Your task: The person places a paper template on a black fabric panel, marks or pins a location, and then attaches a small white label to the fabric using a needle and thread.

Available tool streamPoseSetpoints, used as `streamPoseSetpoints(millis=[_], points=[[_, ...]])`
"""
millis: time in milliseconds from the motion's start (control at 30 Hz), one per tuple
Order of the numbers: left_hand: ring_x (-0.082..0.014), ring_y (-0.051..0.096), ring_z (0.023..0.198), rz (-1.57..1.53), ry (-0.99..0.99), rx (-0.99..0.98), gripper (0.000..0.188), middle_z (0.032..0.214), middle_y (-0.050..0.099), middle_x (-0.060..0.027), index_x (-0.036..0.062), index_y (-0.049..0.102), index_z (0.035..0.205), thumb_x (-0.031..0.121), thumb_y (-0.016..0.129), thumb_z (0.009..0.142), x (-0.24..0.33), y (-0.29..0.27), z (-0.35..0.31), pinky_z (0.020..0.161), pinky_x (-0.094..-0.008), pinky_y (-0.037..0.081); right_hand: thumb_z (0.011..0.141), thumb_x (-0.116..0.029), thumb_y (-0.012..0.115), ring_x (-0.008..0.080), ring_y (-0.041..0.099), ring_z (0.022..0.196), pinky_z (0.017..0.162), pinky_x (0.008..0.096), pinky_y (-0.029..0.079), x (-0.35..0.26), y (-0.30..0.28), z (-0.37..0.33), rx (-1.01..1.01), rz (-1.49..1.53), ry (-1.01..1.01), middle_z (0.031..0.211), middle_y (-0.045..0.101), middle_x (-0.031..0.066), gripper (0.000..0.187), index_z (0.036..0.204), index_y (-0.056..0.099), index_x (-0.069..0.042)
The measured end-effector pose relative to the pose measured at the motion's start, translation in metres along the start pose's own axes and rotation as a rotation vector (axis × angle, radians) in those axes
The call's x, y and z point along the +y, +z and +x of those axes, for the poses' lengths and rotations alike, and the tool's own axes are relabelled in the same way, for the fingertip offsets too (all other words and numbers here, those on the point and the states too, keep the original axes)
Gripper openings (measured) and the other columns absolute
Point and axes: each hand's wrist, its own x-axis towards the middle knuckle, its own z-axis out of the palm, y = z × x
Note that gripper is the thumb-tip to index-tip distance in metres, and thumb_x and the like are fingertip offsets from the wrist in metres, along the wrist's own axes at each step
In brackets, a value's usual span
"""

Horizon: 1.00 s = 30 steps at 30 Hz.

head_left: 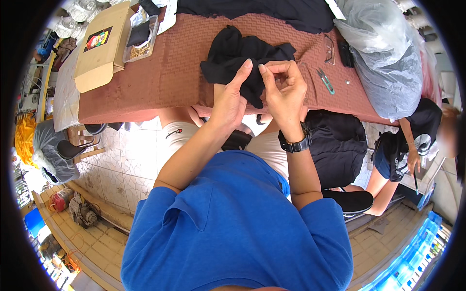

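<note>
A crumpled black cloth (pixel 233 51) lies on the brown table cover, its near part raised toward me. My left hand (pixel 229 101) grips the near edge of this cloth, thumb on top and the other fingers underneath. Just to the right, my right hand (pixel 285 89) is closed in a pinch, thumb against the bent forefinger, beside the cloth's edge. Whatever sits between those fingertips is too small to make out. Right of that hand, small thread snips (pixel 325 81) with green handles rest on the cover, with a pair of eyeglasses (pixel 330 50) beyond them.
A cardboard box (pixel 103 56) and a clear plastic container (pixel 141 41) stand at the table's left. Large plastic bags (pixel 383 58) bulge over its right end. More black fabric (pixel 262 12) lies along the far side. Another person (pixel 412 140) sits at the right.
</note>
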Motion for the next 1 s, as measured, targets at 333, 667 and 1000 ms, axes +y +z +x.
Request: streamPoseSetpoints(millis=[333,667,1000], points=[[-0.0151,0.064,0.105,-0.029,0.037,0.024,0.025,0.112,0.066,-0.0054,0.0035,0.062,0.118,0.011,0.071,0.096,0.009,0.015,-0.008,0.094,-0.0332,0.054,0.083,0.000,0.080,0.0090,0.059,0.067,0.060,0.0243,0.048,-0.012,-0.006,0.005,0.120,-0.049,-0.071,0.083,0.063,0.0030,0.014,0.087,0.067,0.001],[-0.0122,0.066,0.098,-0.033,0.003,-0.055,0.019,0.107,0.068,-0.0030,0.0041,0.066,0.111,0.018,0.068,0.098,0.016,0.020,-0.021,0.088,-0.0313,0.054,0.087,0.005,0.074,0.0081,0.062,0.084,0.073,0.0221,0.050,-0.024,0.016,-0.025,0.045,0.274,0.073,0.098,0.065,0.0047,0.014,0.101,0.073,0.002],[-0.0107,0.065,0.095,-0.012,0.042,-0.053,0.015,0.103,0.069,-0.0020,0.0050,0.067,0.107,0.015,0.070,0.096,0.014,0.017,-0.021,0.086,-0.0289,0.053,0.088,0.003,0.076,0.0041,0.056,0.078,0.072,0.0186,0.045,-0.020,0.020,-0.023,0.086,0.290,0.086,0.085,0.062,-0.0012,0.014,0.102,0.073,0.003]])
